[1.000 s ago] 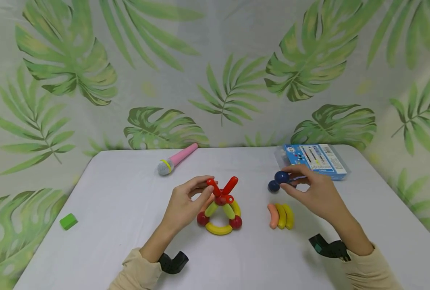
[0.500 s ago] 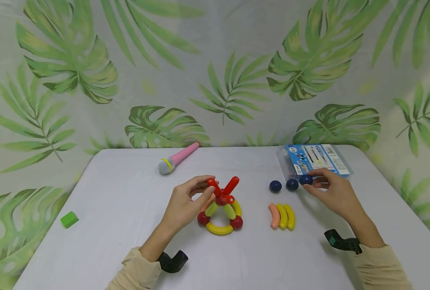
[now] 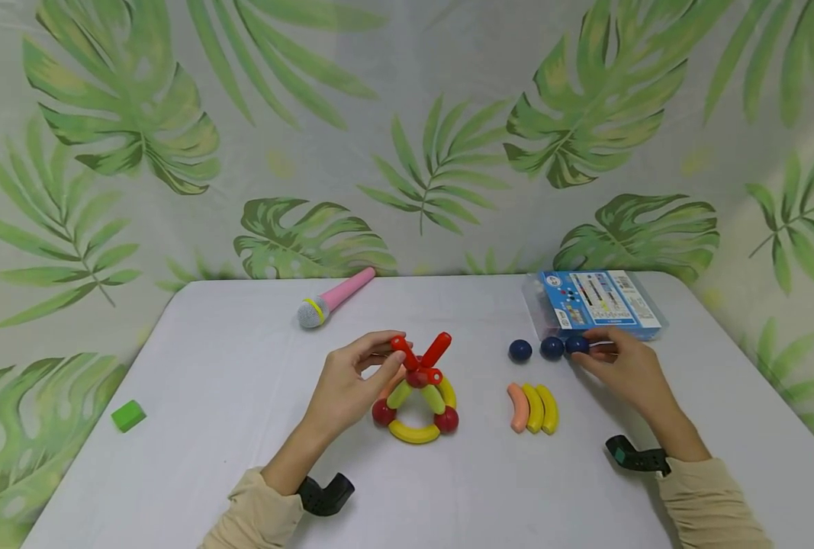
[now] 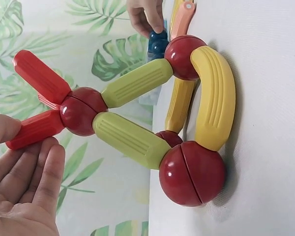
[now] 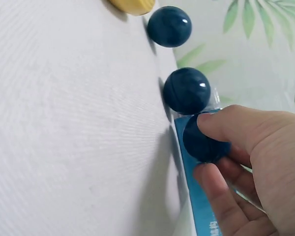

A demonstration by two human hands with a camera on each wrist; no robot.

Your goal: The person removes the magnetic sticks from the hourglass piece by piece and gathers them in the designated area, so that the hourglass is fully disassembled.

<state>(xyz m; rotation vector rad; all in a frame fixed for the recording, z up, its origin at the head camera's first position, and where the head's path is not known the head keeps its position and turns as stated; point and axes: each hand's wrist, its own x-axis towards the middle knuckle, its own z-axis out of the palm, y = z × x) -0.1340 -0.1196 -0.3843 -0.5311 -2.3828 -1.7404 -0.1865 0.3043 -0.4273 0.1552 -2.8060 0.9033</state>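
My left hand (image 3: 353,381) pinches one red rod (image 4: 37,129) at the top of a built structure. That structure has a dark red ball (image 4: 83,111) joined to red rods above and green rods (image 4: 132,138) below, over a ring of curved yellow and pinkish pieces and dark red balls (image 4: 191,173). At the right, my right hand (image 3: 628,374) holds a dark blue ball (image 5: 201,140) between thumb and fingers, beside the box. Two more dark blue balls stand to its left, the middle ball (image 5: 187,91) close by and the outer ball (image 5: 169,27) farther off.
A blue-labelled clear box (image 3: 599,303) lies behind the blue balls. Nearer me lie two curved yellow rods (image 3: 548,409) and a curved pink rod (image 3: 517,408). A pink toy microphone (image 3: 334,299) is at the back, a green block (image 3: 128,416) at the left edge.
My right hand has carried its blue ball right and then down into line with the two other blue balls. My left hand stays on the red rod.
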